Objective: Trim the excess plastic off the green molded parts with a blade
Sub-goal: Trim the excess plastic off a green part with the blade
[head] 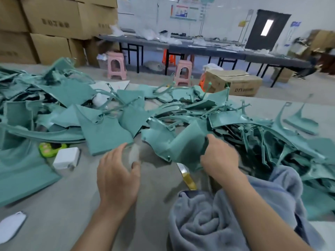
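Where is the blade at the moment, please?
Head view, centre: the blade lies on the table between left hand and right hand, beside the grey blanket.

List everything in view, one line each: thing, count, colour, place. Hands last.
green molded parts: a large heap, teal-green, across the table
held part: one, teal-green, in front of the heap
blade: one, silver with yellow handle, on table, tip under the held part
adapter: one, white, table left
small gadget: one, bright green, beside the adapter
fleece cloth: one, grey-blue, near right
cardboard boxes: several, brown, stacked back left
stools: two, pink, on the floor
long tables: a row, dark, along back wall
left hand: seems to pinch a pale scrap, blurred
right hand: grips the held part
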